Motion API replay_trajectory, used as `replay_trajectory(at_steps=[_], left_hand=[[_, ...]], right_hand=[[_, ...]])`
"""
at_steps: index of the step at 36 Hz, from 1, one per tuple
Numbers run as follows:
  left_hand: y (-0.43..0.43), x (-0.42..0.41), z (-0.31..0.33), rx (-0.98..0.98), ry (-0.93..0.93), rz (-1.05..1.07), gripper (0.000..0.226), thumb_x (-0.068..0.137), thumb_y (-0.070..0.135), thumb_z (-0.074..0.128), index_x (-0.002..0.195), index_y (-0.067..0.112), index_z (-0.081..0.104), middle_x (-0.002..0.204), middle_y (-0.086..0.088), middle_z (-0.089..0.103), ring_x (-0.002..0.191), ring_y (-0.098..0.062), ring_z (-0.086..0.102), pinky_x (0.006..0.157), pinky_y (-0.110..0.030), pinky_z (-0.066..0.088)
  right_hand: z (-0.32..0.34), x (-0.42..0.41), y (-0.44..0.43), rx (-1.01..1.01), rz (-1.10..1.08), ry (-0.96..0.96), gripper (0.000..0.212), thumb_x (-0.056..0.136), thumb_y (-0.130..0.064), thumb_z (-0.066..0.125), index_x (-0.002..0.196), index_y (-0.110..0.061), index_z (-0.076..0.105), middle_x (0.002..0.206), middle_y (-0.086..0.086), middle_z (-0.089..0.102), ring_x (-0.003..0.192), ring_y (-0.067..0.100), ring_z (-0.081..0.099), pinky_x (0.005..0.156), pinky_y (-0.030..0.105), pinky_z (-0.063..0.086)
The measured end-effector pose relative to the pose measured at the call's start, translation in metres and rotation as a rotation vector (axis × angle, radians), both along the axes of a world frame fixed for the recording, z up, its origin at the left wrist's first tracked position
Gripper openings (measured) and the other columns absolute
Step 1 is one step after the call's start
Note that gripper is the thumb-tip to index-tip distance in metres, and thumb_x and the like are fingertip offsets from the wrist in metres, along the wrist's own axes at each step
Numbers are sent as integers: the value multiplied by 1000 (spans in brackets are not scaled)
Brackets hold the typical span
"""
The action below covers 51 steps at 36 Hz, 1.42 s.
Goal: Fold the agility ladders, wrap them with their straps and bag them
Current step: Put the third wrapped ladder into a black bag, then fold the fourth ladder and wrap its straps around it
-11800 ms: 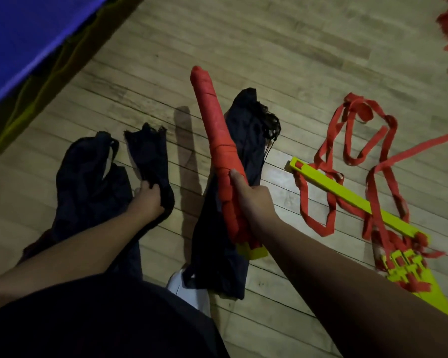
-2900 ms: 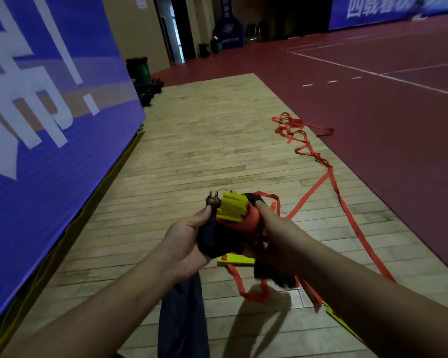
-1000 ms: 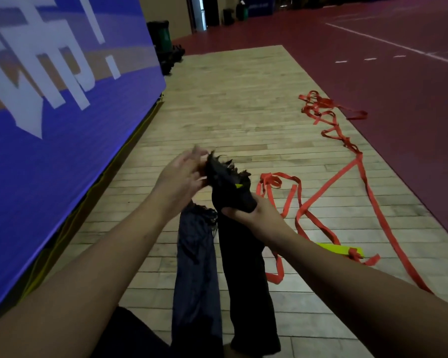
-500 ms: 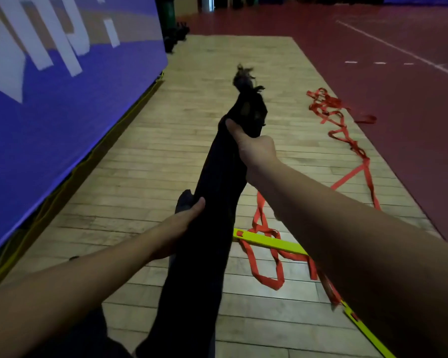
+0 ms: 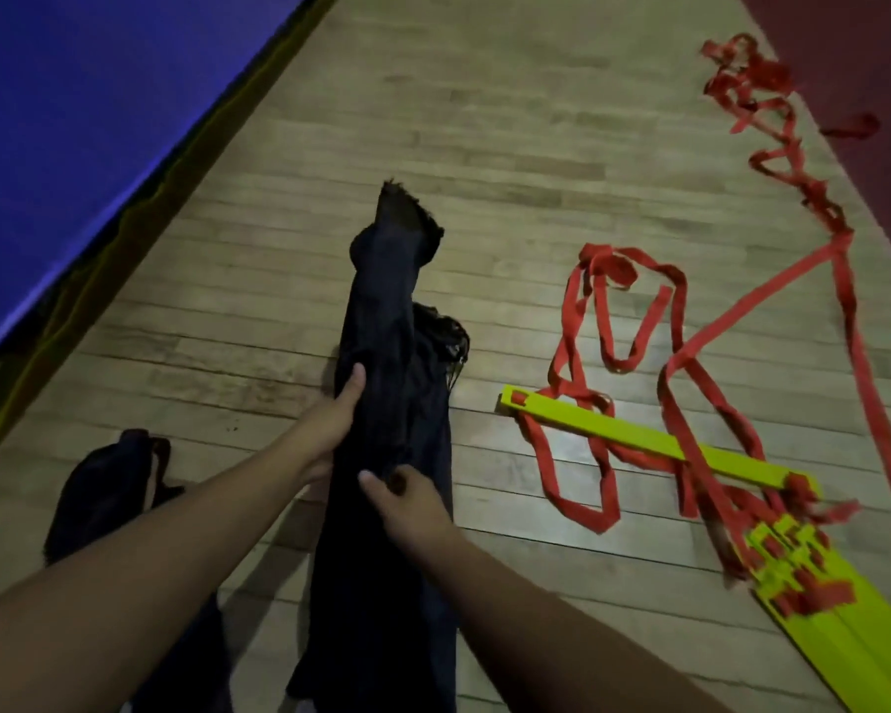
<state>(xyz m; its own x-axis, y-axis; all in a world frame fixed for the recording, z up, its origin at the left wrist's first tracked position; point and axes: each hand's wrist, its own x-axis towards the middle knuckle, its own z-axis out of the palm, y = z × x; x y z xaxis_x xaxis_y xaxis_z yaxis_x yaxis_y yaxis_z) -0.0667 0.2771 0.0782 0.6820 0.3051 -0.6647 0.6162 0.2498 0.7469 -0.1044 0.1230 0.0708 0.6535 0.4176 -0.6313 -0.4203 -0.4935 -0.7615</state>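
A long black drawstring bag (image 5: 387,311) stands tilted in front of me, its gathered mouth at the top; the wrapped ladder inside is hidden. My left hand (image 5: 330,419) grips the bag's left side at mid height. My right hand (image 5: 407,501) pinches the fabric a little lower on the front. Behind it lies a second black bag (image 5: 441,342) on the floor. To the right lies an unfolded agility ladder: yellow rungs (image 5: 633,440) with loose red straps (image 5: 613,321), and a stack of yellow rungs (image 5: 803,573) at the lower right.
Another empty black bag (image 5: 104,486) lies on the wooden floor at the lower left. A blue padded wall (image 5: 73,105) runs along the left. More tangled red strap (image 5: 772,120) trails to the upper right beside the dark red court floor (image 5: 860,54).
The bag has come down from being held up at arm's length to near the floor. My right hand slid from its top to mid height, and my view tilted down.
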Motion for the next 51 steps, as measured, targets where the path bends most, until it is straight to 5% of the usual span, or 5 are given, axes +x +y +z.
replay_trajectory(at_steps=[14,23,35,43,51], left_hand=[[26,-11,-84,590,208,-192,52,108,36,35,152,10,38,147,-20,46,130,-38,49,105,-39,43],[-19,17,-45,971,182,-500,45,99,17,46,140,2,38,142,-21,35,132,-37,33,109,-41,32],[-190,129,3,1032,-151,-1396,16,92,18,62,104,9,60,105,-11,59,86,-24,57,60,-27,39],[-233,166,-78,1103,-59,-1417,69,87,27,70,147,14,39,144,-12,46,130,-29,48,99,-36,45],[-230,147,-130,1428,-107,-1350,64,87,36,68,142,16,42,140,-15,39,131,-33,36,103,-43,33]], right_hand=[[-45,11,24,-80,100,-5,40,100,-24,60,135,-6,54,130,8,62,116,21,59,79,17,38],[-28,66,-66,-166,47,-104,21,96,-32,63,95,-11,64,94,13,71,92,29,69,88,51,58],[-19,156,-272,-610,47,-342,37,98,-26,61,64,-19,48,60,0,51,56,13,49,47,27,30],[-81,182,-328,-789,252,-459,54,93,-25,65,140,-5,46,142,16,46,125,35,52,101,44,47],[-128,165,-335,-772,210,-662,33,89,-21,62,117,-5,59,135,13,53,115,35,51,89,46,50]])
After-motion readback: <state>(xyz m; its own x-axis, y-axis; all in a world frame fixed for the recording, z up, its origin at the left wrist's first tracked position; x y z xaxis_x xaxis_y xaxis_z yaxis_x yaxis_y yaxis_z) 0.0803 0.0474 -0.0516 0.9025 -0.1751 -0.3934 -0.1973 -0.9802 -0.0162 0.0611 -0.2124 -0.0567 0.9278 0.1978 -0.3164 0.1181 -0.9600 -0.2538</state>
